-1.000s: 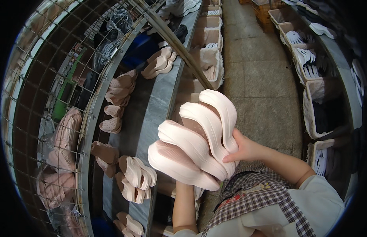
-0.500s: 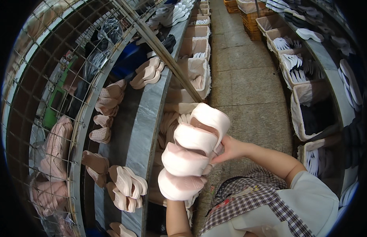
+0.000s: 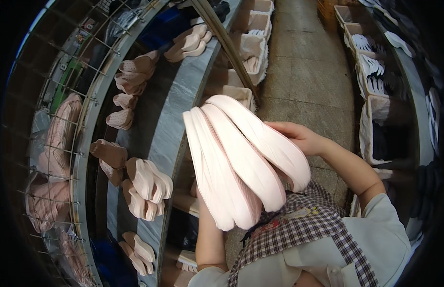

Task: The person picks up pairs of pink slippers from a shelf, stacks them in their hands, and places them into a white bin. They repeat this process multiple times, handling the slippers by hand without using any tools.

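Observation:
A fanned stack of several pale pink shoe soles (image 3: 241, 153) is held up in front of my body, their long smooth faces turned upward. My right hand (image 3: 301, 137) grips the stack's right side, its fingers reaching behind the outermost sole. On the other side, my left forearm (image 3: 210, 239) rises behind the stack; the soles hide my left hand and its fingers. Close by on the left, a grey marbled shelf (image 3: 160, 129) carries small piles of similar pink soles (image 3: 148, 184).
Wire mesh (image 3: 78, 153) stands beyond the shelf, with bagged pink pieces behind it. A slanted metal post (image 3: 229, 45) crosses the shelf's edge. Lined bins (image 3: 253, 50) line the stone-tiled aisle (image 3: 313, 71). Opposite, more bins (image 3: 370, 71) sit below another shelf (image 3: 415, 91).
The soles have turned from rounded ends facing me to long faces up, fanned out. My right hand has moved up and to the right. The surroundings have shifted with my head.

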The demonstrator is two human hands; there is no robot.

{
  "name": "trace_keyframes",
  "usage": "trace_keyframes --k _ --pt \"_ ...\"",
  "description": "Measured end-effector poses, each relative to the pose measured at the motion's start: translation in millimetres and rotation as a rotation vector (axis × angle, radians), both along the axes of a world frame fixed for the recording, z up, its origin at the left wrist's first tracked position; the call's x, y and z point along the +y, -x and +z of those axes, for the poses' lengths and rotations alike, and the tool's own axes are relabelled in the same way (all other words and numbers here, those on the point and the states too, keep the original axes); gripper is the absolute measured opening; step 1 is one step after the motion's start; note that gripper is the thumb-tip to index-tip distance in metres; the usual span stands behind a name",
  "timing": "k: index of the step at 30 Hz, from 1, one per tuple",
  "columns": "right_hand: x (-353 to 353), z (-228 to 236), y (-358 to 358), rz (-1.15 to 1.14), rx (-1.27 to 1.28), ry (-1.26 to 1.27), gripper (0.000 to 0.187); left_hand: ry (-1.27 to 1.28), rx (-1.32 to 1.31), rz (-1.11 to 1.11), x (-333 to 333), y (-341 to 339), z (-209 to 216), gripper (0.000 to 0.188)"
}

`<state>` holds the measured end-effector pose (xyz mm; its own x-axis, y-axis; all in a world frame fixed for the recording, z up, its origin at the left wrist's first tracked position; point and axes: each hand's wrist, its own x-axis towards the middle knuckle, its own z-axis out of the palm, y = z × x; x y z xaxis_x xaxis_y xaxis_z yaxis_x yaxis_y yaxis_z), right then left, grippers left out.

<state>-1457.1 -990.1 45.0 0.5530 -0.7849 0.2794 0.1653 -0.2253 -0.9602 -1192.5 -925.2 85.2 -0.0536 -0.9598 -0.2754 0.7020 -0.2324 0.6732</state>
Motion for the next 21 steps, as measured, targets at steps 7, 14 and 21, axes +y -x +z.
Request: trace_keyframes --k 7,14,21 --pt "16.6 -14.9 -8.0 0.096 -0.486 -0.597 0.043 -0.012 0.148 -0.143 -4.3 -21.1 -22.7 0.046" --pt "18.8 -19.2 -12.9 0.029 -0.423 -0.536 0.047 -0.047 0.228 -0.175 -4.6 -28.3 -37.5 0.045" --pt "22.0 -20.7 -14.5 0.01 -0.48 -0.587 0.047 -0.053 0.231 -0.163 -5.1 -30.3 -38.6 0.043"
